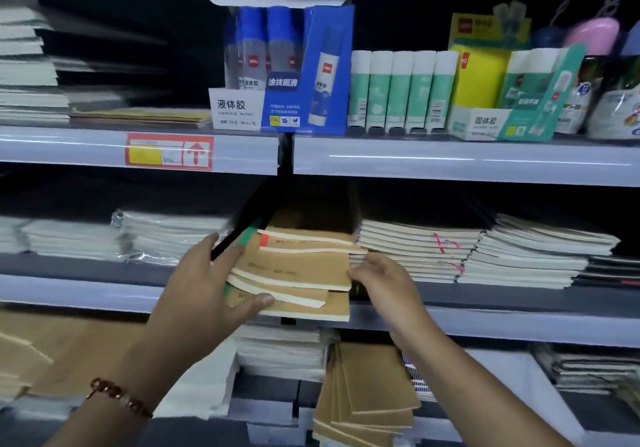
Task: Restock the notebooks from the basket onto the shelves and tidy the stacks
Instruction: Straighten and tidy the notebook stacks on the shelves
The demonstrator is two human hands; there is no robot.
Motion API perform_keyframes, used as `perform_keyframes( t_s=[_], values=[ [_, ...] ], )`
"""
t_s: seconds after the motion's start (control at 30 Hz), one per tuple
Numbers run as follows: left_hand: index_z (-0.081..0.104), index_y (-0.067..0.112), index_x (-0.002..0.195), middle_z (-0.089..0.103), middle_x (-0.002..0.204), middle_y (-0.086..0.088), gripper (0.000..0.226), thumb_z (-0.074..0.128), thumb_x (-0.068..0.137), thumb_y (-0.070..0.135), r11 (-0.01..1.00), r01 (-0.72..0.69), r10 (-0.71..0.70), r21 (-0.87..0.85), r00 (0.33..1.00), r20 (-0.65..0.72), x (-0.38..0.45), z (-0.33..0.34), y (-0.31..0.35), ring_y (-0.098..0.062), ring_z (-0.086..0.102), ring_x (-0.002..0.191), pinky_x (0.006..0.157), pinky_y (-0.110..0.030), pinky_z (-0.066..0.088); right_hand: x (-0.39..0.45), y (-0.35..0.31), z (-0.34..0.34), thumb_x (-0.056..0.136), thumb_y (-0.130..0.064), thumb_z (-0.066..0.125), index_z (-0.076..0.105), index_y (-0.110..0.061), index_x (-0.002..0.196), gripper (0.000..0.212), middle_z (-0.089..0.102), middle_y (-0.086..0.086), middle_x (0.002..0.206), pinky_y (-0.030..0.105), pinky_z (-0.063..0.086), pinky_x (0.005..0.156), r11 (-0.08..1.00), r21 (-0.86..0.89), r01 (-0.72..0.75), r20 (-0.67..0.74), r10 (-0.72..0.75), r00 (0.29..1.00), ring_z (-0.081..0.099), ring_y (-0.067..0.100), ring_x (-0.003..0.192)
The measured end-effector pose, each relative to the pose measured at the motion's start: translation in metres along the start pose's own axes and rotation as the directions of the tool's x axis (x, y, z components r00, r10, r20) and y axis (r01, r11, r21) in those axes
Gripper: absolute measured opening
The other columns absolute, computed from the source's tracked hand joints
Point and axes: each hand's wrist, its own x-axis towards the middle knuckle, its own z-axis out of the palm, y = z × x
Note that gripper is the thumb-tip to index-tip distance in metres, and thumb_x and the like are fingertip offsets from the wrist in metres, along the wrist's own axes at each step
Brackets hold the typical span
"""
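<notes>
Where the middle shelf (104, 291) meets its front lip, a fanned pile of brown notebooks (298, 270) sits with its lower books jutting out past that lip, toward the person. All places below are told from this pile. Above it the upper shelf (450, 159) leaves a dark gap of open room over the top cover. Just to its right, touching or nearly so, lies a stack of pale spiral notebooks (415, 249); further right is another pale stack (533, 256). To its left, beyond a short bare stretch of shelf, are plastic-wrapped white pads (166, 232). A black book or board (242, 228) leans on the pile's left rear corner, tilted up to the right. Below the pile, on the lower shelf, more brown notebooks (367, 391) lie fanned, beside white packs (280, 349).

The left hand (207, 284) grasps the pile's left side: the fingers lie along the upper left edge, and the thumb is curled round the front lower corner, pressing on the bottom books. A beaded bracelet (119, 396) sits on that wrist. The right hand (381, 273) is at the pile's right edge, fingers bent and their tips touching the page edges; whether it truly grips cannot be told.

The notebooks lie flat, covers up, long axes running left to right, each turned slightly from the next, cream page edges facing front. High above, on the upper shelf, stand blue glue bottles (273, 66) and green glue sticks (401, 90).
</notes>
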Motion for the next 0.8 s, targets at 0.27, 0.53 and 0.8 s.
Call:
perform_keyframes(
  t_s=[0.27,0.53,0.8],
  values=[
    [0.021,0.039,0.154,0.016,0.155,0.023,0.112,0.060,0.058,0.081,0.941,0.006,0.012,-0.340,0.999,0.052,-0.013,0.012,-0.016,-0.007,0.031,0.138,0.111,-0.037,0.041,-0.001,-0.001,0.014,0.092,-0.022,0.067,0.053,-0.018,0.140,0.050,0.062,-0.013,0.108,0.025,0.041,0.081,0.999,0.034,-0.038,-0.158,0.043,0.986,0.057,0.006,0.101],
    [0.022,0.036,0.154,0.013,0.160,0.017,0.096,0.045,0.071,0.079,0.926,0.011,-0.014,-0.377,1.000,-0.005,-0.029,0.032,-0.010,-0.009,0.037,0.136,0.099,-0.033,0.048,0.003,-0.006,0.016,0.087,-0.020,0.071,0.062,-0.022,0.122,0.036,0.071,-0.002,0.108,0.030,0.051,0.088,0.991,0.108,-0.084,-0.199,0.104,0.974,0.066,0.016,0.103],
    [0.039,0.035,0.147,0.028,0.154,0.001,0.079,0.043,0.081,0.080,0.979,-0.086,0.079,-0.185,0.996,-0.043,-0.025,0.027,-0.013,-0.022,0.045,0.129,0.094,-0.042,0.053,0.010,-0.005,0.012,0.075,-0.031,0.076,0.067,-0.029,0.116,0.042,0.074,0.000,0.109,0.045,0.049,0.103,0.983,0.123,-0.137,-0.094,0.149,0.984,0.069,0.021,0.105]
  ],
)
